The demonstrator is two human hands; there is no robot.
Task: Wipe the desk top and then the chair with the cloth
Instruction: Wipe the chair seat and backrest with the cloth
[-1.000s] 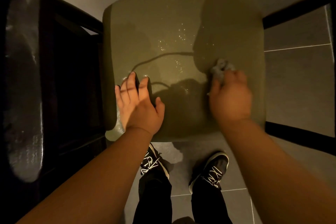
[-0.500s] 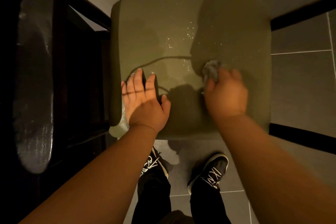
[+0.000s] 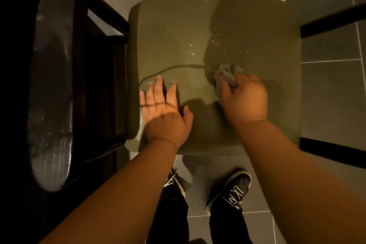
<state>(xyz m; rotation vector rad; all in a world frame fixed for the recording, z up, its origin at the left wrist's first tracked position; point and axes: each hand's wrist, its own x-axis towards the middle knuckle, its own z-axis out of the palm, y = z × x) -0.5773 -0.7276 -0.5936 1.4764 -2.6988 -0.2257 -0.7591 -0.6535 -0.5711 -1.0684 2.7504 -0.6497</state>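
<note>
Grey floor tiles (image 3: 328, 93) surrounded an olive-green chair seat (image 3: 174, 31), seen from directly above, with a person standing at its near edge. The right hand (image 3: 244, 99) was clenched around a crumpled grey cloth (image 3: 227, 74), pressing it onto the seat right of centre. The wad, bunched with no clear long axis, stuck out past the knuckles toward the far edge. The left hand (image 3: 164, 113) lay flat on the near-left part of the seat, fingers straight and slightly spread, holding nothing and apparently bracing. The hands were apart, with the cloth well to the right of the left hand. Small glinting specks (image 3: 191, 52), possibly droplets, dotted the seat beyond and to the left of the cloth. The stretch left to wipe therefore appeared to lie forward and leftward of the right hand, the nearer of the two. A dark glossy slab (image 3: 51, 85) at the left could have been the desk or the chair's back; it was too dim to tell. No container was in view. Black shoes (image 3: 231, 192) showed below the seat.
</note>
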